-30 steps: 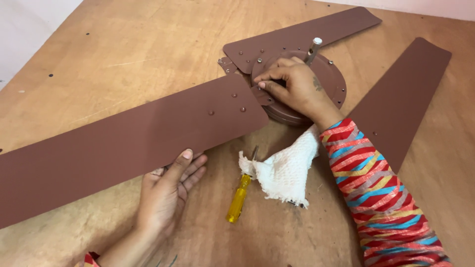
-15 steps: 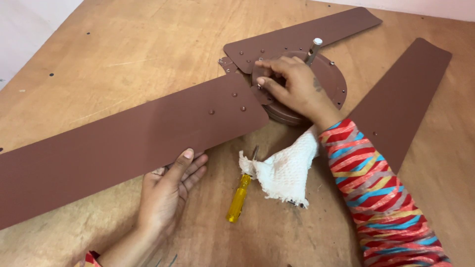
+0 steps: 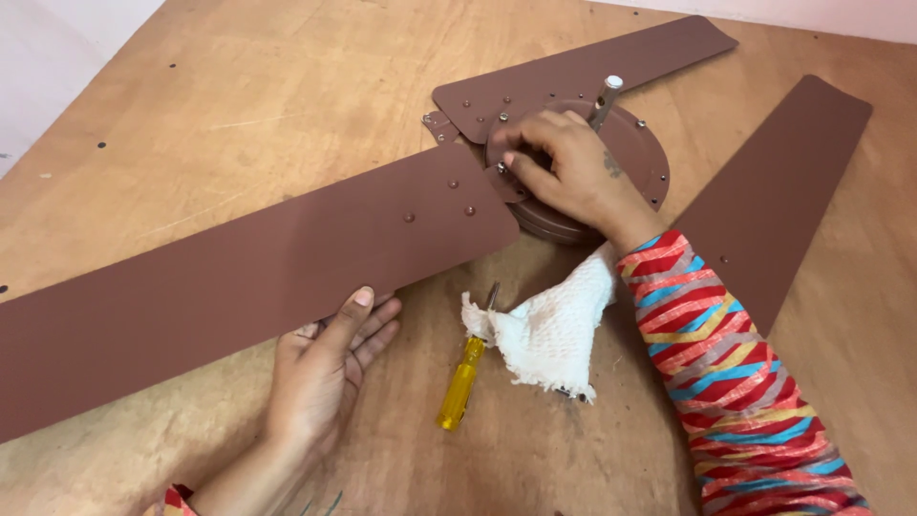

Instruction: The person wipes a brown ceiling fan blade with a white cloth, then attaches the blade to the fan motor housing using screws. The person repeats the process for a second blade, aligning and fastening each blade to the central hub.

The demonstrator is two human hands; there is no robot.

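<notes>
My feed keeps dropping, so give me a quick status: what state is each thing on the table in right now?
Near fan blade: flat, inner end at the hub.
Left hand: supporting the near blade's edge.
Right hand: fingertips pinched at the blade bracket on the motor hub.
Far blade: lying at the hub.
Right blade: flat beside the hub.
Yellow screwdriver: lying on the table, untouched.
White cloth: crumpled, over the screwdriver's tip.

Screwdriver (image 3: 460, 380) left of cloth (image 3: 549, 334), before fan hub (image 3: 630, 153).
</notes>
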